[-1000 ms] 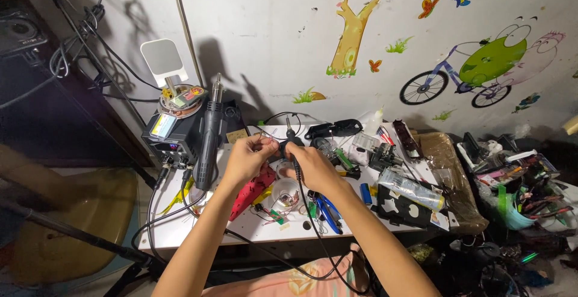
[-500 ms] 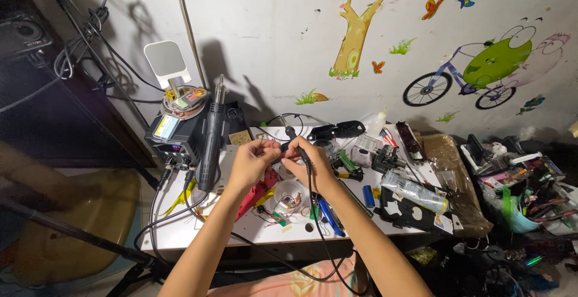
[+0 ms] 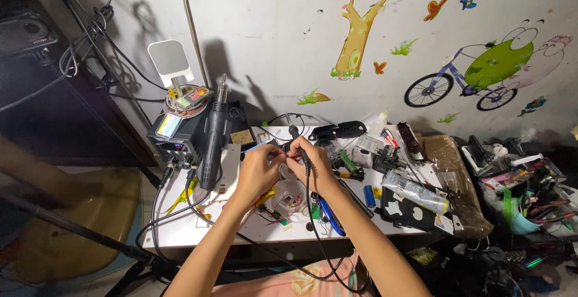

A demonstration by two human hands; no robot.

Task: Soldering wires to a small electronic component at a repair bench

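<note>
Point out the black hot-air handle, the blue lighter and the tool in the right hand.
hot-air handle [image 3: 210, 152]: head view, middle of its black grip.
blue lighter [image 3: 369, 196]: head view, middle of its body.
tool in the right hand [image 3: 294, 133]: head view, black upper end above the fingers.

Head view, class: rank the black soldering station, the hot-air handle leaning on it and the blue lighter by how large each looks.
1. Black soldering station, largest.
2. Hot-air handle: longer but much thinner, so the order of these two is unsure.
3. Blue lighter, clearly smallest.

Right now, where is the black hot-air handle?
In the head view, the black hot-air handle stands against the soldering station, left of the left hand.
</note>
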